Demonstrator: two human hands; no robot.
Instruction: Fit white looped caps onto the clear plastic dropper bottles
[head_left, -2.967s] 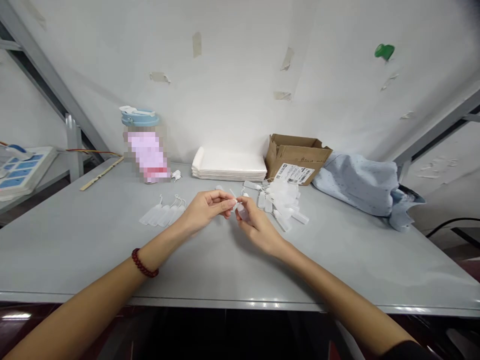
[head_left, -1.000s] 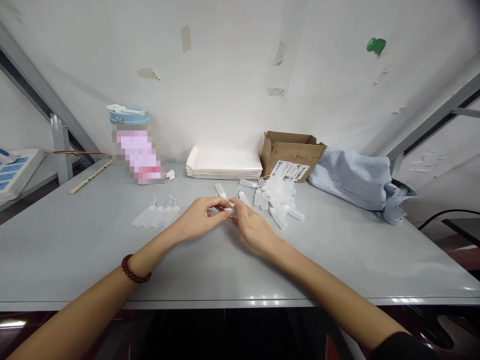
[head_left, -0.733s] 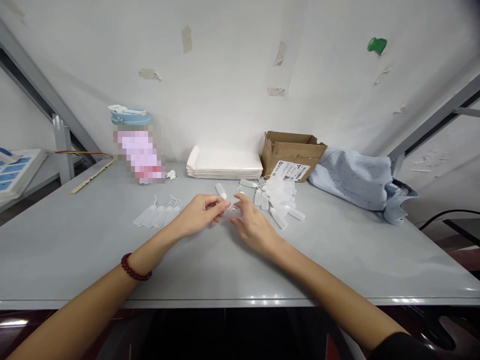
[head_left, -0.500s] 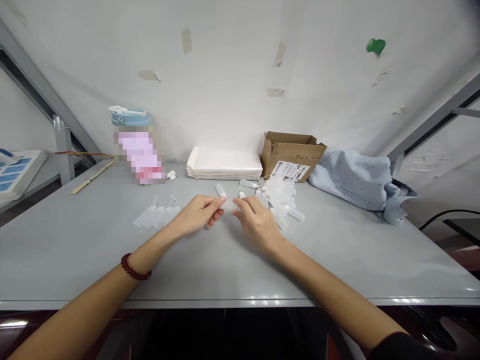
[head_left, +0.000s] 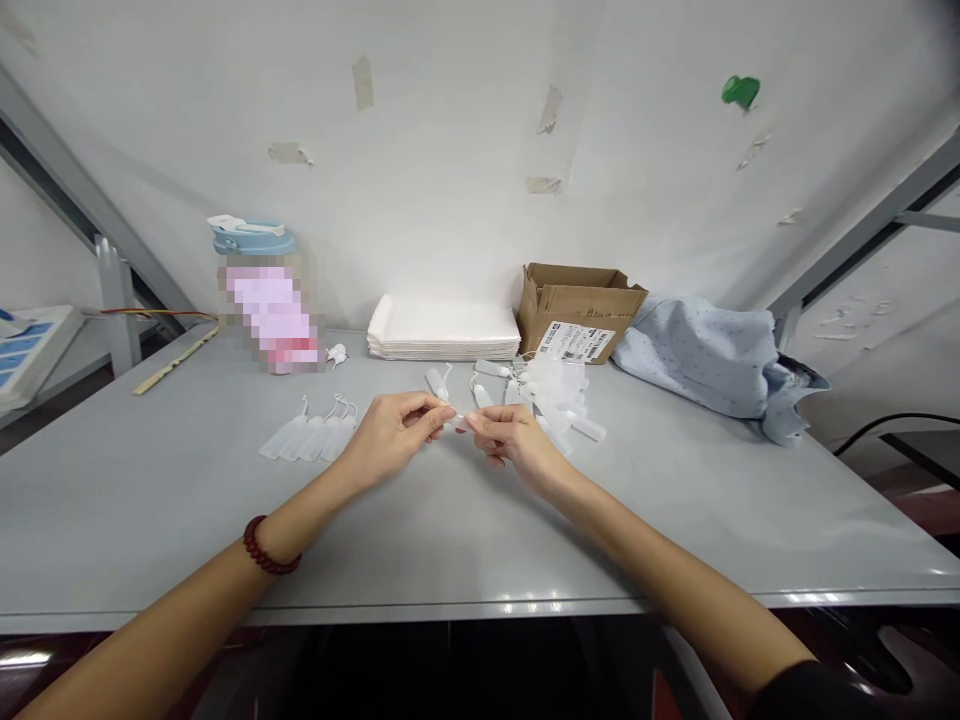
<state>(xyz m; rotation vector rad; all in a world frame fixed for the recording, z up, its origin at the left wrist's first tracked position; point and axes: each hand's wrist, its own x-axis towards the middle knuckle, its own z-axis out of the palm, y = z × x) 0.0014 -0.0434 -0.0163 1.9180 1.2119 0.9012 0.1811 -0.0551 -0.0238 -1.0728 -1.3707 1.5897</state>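
Note:
Over the middle of the table, my left hand (head_left: 399, 434) and my right hand (head_left: 517, 440) meet, fingertips almost touching. Both are closed in a pinch on a small translucent plastic bottle (head_left: 458, 421); mostly fingers cover it. Just beyond my left fingertips shows another translucent bottle (head_left: 435, 382), with a thin white loop beside it. To the left lies a row of several flat translucent bottles (head_left: 307, 438) with looped strings at their tops. Behind and right of my right hand is a loose pile of similar bottles (head_left: 555, 388).
At the back stand a folded white stack (head_left: 442, 332) and an open cardboard box (head_left: 577, 315). A light blue cloth (head_left: 697, 355) lies to the right. A blurred-out pink item (head_left: 274, 310) with a blue lid and a wooden strip (head_left: 176, 361) are at the left.
My right hand has turned, its fingers now pinching nearer my left fingertips, and less of the held bottle shows. A white loop now shows by the bottle behind. The view has shifted slightly.

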